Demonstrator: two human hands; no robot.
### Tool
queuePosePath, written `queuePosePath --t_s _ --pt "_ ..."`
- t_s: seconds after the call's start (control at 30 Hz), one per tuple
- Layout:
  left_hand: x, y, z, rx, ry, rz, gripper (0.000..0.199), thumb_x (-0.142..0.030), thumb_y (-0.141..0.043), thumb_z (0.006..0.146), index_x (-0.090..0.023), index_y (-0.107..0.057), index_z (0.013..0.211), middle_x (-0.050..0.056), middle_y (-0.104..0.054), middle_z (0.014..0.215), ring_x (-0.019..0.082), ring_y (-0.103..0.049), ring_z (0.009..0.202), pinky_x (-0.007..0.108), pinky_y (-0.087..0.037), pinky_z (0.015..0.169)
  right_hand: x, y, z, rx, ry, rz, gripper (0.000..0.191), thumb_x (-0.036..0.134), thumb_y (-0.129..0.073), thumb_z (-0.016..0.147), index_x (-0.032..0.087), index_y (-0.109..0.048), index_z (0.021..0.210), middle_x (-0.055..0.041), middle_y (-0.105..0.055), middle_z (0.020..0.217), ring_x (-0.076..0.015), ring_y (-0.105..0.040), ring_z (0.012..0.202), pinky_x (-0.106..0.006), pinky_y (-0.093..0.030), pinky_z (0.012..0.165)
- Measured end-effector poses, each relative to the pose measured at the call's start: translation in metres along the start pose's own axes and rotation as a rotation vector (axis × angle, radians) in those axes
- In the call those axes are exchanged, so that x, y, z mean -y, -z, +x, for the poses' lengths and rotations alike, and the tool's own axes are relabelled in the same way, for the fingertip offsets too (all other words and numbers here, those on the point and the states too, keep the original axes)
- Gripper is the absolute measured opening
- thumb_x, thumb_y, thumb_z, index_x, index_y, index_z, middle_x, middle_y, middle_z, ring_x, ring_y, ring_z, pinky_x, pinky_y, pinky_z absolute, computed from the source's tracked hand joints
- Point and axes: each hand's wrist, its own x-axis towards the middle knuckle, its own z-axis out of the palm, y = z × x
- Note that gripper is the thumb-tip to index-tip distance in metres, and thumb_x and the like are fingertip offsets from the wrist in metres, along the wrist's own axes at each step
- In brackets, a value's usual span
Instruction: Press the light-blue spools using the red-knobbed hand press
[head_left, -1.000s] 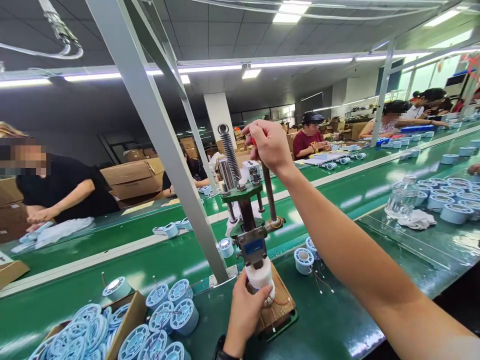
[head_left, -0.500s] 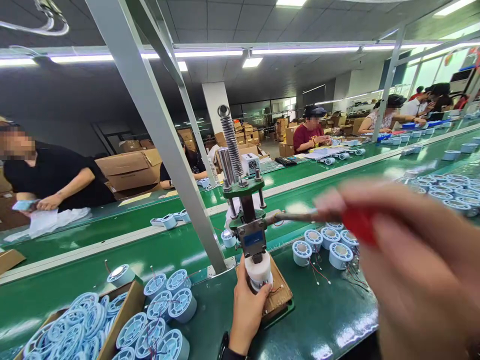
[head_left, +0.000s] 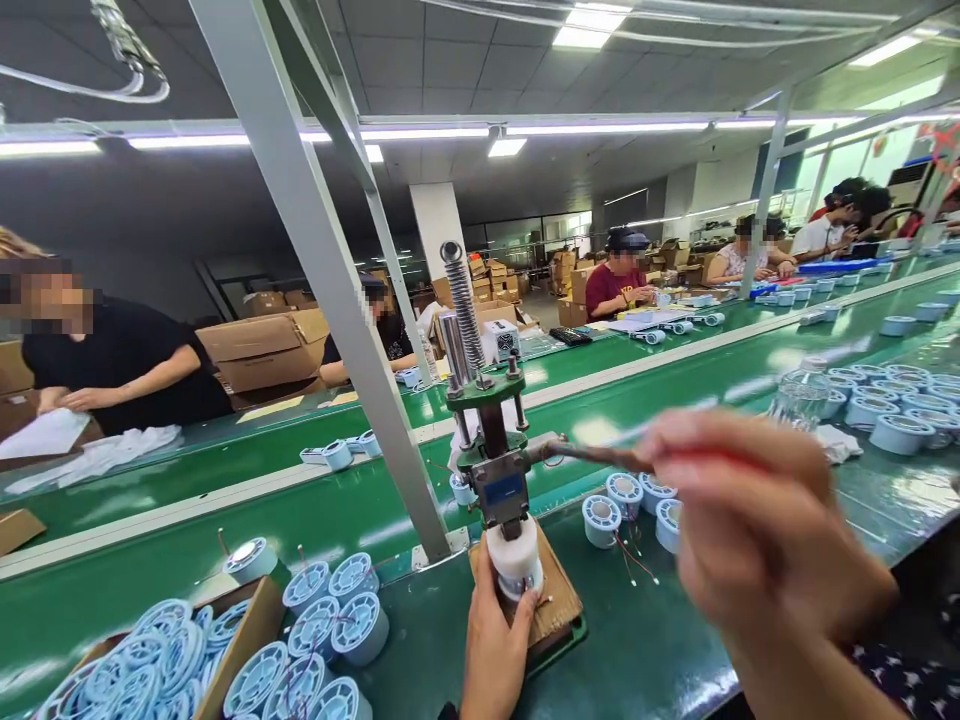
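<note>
A small hand press (head_left: 504,485) stands in front of me, with a coiled spring on top and a white cylindrical pressing head (head_left: 514,548) pointing down. My left hand (head_left: 496,640) is closed around a round pale housing (head_left: 523,583) under that head, thumb on one side and fingers on the other. The housing rests on the wooden base (head_left: 559,585), partly hidden by my hand. My right hand (head_left: 757,520), slightly blurred, is wrapped round the red grip of the press lever (head_left: 596,455), which slopes slightly down toward it.
Blue housings with wires (head_left: 360,625) stand at left, beside a cardboard box (head_left: 251,640) of blue rings. More housings (head_left: 602,518) sit right of the press; others (head_left: 900,430) stand farther right near a clear bottle (head_left: 801,398). A metal post (head_left: 337,280) rises behind. Co-workers sit across the green conveyor (head_left: 360,520).
My right hand has moved away from the camera and leftward, and the lever's grip end is slightly lower. The view has tilted a little up. My left hand keeps its hold.
</note>
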Motion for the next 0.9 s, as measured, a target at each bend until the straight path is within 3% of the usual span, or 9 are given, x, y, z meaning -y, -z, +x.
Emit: queuePosePath --t_s 0.13,0.27,0.37,0.47,0.57,0.63,0.77,0.83,0.9 --pt "0.0 0.002 -0.003 0.0 0.031 -0.015 0.079 -0.045 -0.055 0.085 -0.014 -0.022 0.15 0.016 -0.053 0.141 0.03 -0.048 0.133 0.04 -0.035 0.109 -0.062 -0.074 0.078 -0.091 -0.121 0.191 0.019 0.023 -0.046 0.096 0.022 -0.064 0.103 -0.002 -0.063 0.105 -0.0141 -0.062 0.101 -0.028 -0.054 0.083" --pt "-0.001 0.005 -0.004 -0.022 0.006 -0.066 0.071 -0.049 -0.062 0.08 -0.017 -0.043 0.141 0.015 -0.062 0.132 0.032 -0.056 0.123 0.04 -0.042 0.103 -0.097 -0.114 0.082 0.078 -0.34 0.29 0.033 0.022 -0.043 0.094 0.022 -0.055 0.124 -0.0039 -0.059 0.122 -0.0141 -0.062 0.101 -0.027 -0.055 0.08" --pt "0.008 0.005 -0.003 -0.026 -0.028 -0.09 0.062 -0.049 -0.066 0.077 -0.019 -0.055 0.13 0.014 -0.067 0.124 0.032 -0.062 0.115 0.039 -0.047 0.098 -0.077 -0.106 0.019 0.01 -0.444 0.229 0.034 0.022 -0.04 0.093 0.025 -0.055 0.124 -0.0046 -0.061 0.121 -0.0167 -0.061 0.105 -0.036 -0.052 0.093" --pt "0.018 0.002 -0.002 -0.039 -0.04 -0.05 0.065 -0.044 -0.065 0.078 -0.013 -0.052 0.134 0.018 -0.065 0.126 0.033 -0.061 0.116 0.041 -0.047 0.1 -0.038 -0.091 -0.088 -0.118 -0.586 0.165 0.041 0.025 -0.038 0.094 0.029 -0.041 0.134 -0.0101 -0.053 0.129 -0.0223 -0.056 0.119 -0.045 -0.047 0.103" --pt "0.015 0.002 -0.01 0.005 -0.07 -0.029 0.065 -0.036 -0.06 0.083 -0.012 -0.045 0.141 0.02 -0.054 0.141 0.033 -0.051 0.129 0.045 -0.04 0.109 -0.01 -0.082 -0.183 0.265 -0.777 0.148 0.065 0.032 -0.046 0.088 0.03 -0.021 0.147 -0.012 -0.046 0.142 -0.027 -0.055 0.123 -0.047 -0.049 0.102" --pt "0.002 0.01 -0.019 0.093 -0.095 -0.024 0.066 -0.029 -0.059 0.083 -0.017 -0.04 0.146 0.015 -0.044 0.149 0.03 -0.043 0.137 0.044 -0.035 0.114 -0.003 -0.081 -0.216 0.519 -0.861 0.202 0.075 0.033 -0.052 0.085 0.029 -0.014 0.15 -0.0107 -0.048 0.142 -0.027 -0.056 0.123 -0.045 -0.05 0.102" --pt "-0.031 0.063 -0.029 0.254 -0.083 0.167 0.053 -0.026 -0.064 0.079 -0.029 -0.058 0.132 0.005 -0.059 0.138 0.029 -0.05 0.131 0.047 -0.03 0.117 -0.007 -0.082 -0.225 0.558 -0.962 0.281 0.075 0.034 -0.057 0.086 0.028 -0.017 0.149 -0.0096 -0.052 0.14 -0.0242 -0.056 0.124 -0.04 -0.049 0.104" --pt "-0.039 0.109 -0.031 0.127 -0.059 0.293 0.032 -0.036 -0.061 0.08 -0.031 -0.072 0.11 0.004 -0.07 0.122 0.031 -0.058 0.12 0.053 -0.032 0.114 -0.008 -0.081 -0.221 0.523 -0.979 0.284 0.074 0.034 -0.059 0.085 0.027 -0.02 0.147 -0.0096 -0.053 0.138 -0.0234 -0.057 0.123 -0.038 -0.05 0.103" --pt "-0.036 0.161 -0.03 -0.166 -0.061 0.394 0.033 -0.045 -0.058 0.078 -0.03 -0.074 0.103 0.006 -0.073 0.113 0.034 -0.064 0.11 0.054 -0.045 0.103 -0.007 -0.081 -0.217 0.493 -0.962 0.242 0.069 0.034 -0.057 0.085 0.026 -0.023 0.145 -0.0096 -0.055 0.136 -0.0222 -0.058 0.121 -0.035 -0.051 0.101"
